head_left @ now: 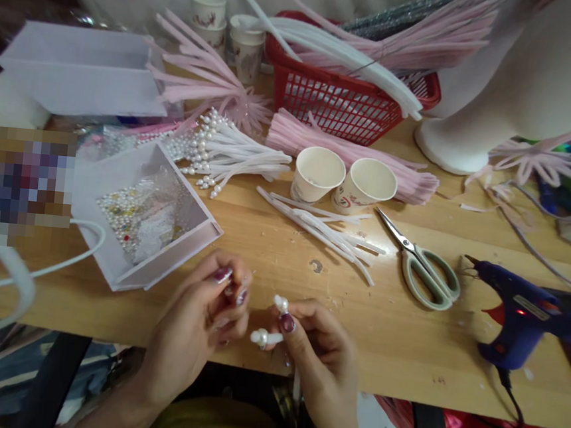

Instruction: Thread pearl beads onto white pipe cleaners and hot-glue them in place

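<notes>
My right hand, near the table's front edge, pinches white fuzzy stems between thumb and fingers. Two tips stick out with pearl beads on them, one pearl at the lower stem and one pearl at the upper. A thin white length hangs below the palm. Just left of it, apart from the stems, my left hand is closed with its fingertips together; what lies between them is too small to make out. Beyond my left hand stands an open white box with loose pearls and small beads inside.
Cut white stems lie before two paper cups. Pearl-tipped white stems are bundled behind. Right are scissors and a blue glue gun with its light on. A red basket holds pink and white stems.
</notes>
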Available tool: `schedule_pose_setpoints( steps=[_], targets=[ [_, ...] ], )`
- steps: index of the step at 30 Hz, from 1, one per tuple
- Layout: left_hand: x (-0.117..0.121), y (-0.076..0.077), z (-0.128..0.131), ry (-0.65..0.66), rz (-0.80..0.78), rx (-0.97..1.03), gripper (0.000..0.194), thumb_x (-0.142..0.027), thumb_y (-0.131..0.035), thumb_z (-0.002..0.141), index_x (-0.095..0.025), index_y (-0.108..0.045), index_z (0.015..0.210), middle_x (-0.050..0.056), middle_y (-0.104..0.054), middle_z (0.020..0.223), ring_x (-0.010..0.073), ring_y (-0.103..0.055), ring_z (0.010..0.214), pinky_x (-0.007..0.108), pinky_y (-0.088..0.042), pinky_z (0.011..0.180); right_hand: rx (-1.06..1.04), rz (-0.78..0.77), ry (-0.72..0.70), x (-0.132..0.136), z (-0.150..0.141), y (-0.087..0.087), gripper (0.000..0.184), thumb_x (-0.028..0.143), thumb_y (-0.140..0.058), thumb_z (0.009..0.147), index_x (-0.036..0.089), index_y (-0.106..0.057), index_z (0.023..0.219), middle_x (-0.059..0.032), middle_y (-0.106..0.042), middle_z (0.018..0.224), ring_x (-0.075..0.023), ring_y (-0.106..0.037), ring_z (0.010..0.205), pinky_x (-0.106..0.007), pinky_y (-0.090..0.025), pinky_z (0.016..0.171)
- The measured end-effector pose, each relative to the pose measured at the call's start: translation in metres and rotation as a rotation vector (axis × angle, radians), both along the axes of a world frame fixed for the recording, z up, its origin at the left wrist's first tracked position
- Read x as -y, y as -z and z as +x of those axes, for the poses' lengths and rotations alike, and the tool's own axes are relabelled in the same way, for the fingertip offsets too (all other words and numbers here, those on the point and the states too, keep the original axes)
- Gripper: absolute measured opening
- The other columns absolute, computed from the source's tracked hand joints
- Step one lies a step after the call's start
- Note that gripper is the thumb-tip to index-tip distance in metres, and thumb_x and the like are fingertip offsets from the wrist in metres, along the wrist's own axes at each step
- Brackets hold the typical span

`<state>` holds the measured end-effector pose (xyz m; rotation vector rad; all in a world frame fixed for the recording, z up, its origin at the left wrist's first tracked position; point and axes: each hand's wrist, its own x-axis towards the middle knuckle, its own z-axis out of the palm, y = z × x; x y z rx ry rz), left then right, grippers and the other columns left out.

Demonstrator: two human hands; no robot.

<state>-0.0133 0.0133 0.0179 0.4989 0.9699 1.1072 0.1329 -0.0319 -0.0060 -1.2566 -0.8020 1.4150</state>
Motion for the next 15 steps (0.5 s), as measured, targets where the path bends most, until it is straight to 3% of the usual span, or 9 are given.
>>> schedule_pose_setpoints(
  steps=[3,8,15],
  targets=[
    [-0.003,0.007,0.0,0.118,-0.15,0.05,0.017,-0.034,-0.07,0.081,-0.018,-0.063,0.078,-0.007,-0.048,0.063,0.0035,-0.029,0.044,0.015,-0.031,0.041,-0.079,-0.023,-0.002,-0.001,0.0,-0.001,0.015,0.038,-0.075,0.092,0.024,-0.073,0.092,0.0012,-0.074,0.064,-0.0122,-0.065,0.052,-0.02,-0.05,0.052],
    [-0.002,0.019,0.001,0.339,-0.044,-0.105,0.034,-0.05,-0.077,0.082,-0.019,-0.07,0.091,-0.003,-0.06,0.065,0.0077,-0.052,0.05,0.017,-0.042,0.047,-0.12,0.025,-0.053,-0.003,0.001,-0.001,0.014,0.036,-0.073,0.095,0.023,-0.067,0.093,0.0023,-0.073,0.062,-0.0106,-0.062,0.05,-0.018,-0.046,0.05],
    [-0.001,0.014,0.0,0.226,0.123,-0.331,0.026,-0.043,-0.076,0.085,-0.019,-0.069,0.078,-0.003,-0.062,0.067,0.0086,-0.054,0.057,0.017,-0.043,0.051,-0.022,0.094,-0.078,-0.002,0.002,0.001,0.006,0.029,-0.07,0.097,0.029,-0.073,0.102,0.004,-0.074,0.068,-0.0076,-0.06,0.051,-0.014,-0.049,0.05]
  ],
)
